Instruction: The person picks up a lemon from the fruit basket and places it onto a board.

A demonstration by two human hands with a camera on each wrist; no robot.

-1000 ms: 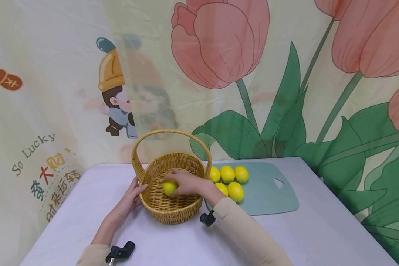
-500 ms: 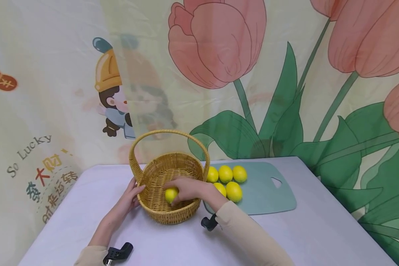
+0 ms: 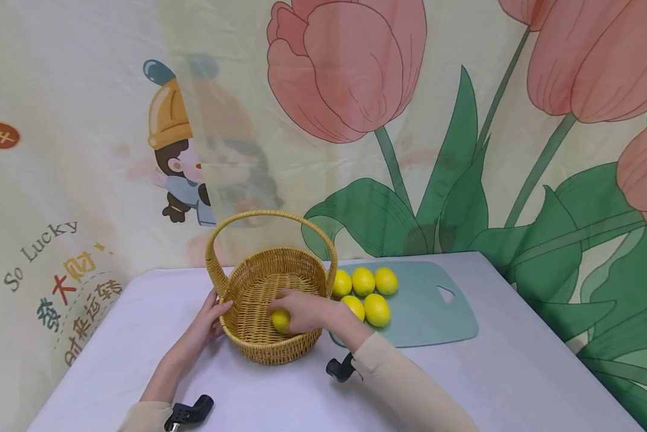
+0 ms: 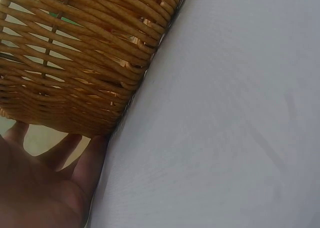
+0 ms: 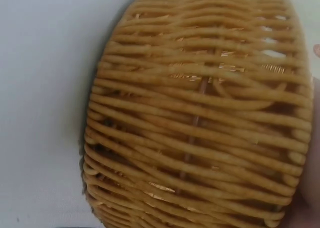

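Note:
A round wicker basket (image 3: 271, 354) with a tall arched handle stands on the white-covered table. My left hand (image 3: 201, 324) holds its left side at the foot of the handle, thumb over the rim and fingers along the outer wall. In the left wrist view, the fingers (image 4: 60, 150) reach to the woven wall. Inside the basket, low near the front right, my right hand (image 3: 301, 312) grips a yellow lemon (image 3: 280, 321) from above; part of the fruit is hidden by the hand. The basket's outer weave (image 5: 195, 128) fills most of the right wrist view.
To the right of the basket lies a grey-green cutting board (image 3: 426, 312) with a handle hole. Several lemons (image 3: 377, 310) sit in two rows on its left part, beside the basket and the right forearm. A printed curtain (image 3: 237, 90) hangs behind the table (image 3: 517, 372).
My right hand has moved the lemon slightly right and toward the front within the basket. The left hand keeps its place on the basket's side. The whole head view has shifted a little.

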